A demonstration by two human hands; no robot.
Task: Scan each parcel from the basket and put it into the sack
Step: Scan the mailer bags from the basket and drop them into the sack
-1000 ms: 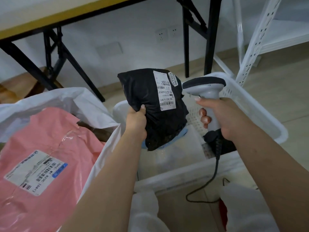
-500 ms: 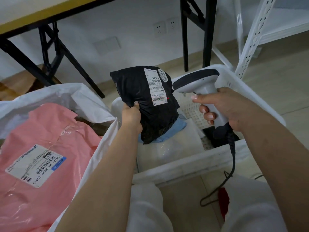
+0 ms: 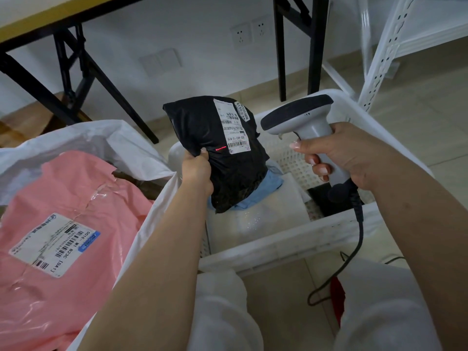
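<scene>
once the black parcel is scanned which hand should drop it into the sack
Left. The left hand already grips the black plastic parcel, and the white woven sack lies open on that side. The right hand is occupied holding the grey handheld scanner over the white plastic basket.

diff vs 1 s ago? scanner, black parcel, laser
The scanner in the right hand swung its head toward the black parcel. A red laser line appeared: first a dot on the label, now a short line on the black film just left of it. The left hand holds the parcel over the basket as before; the pink parcel stays in the sack.
</scene>
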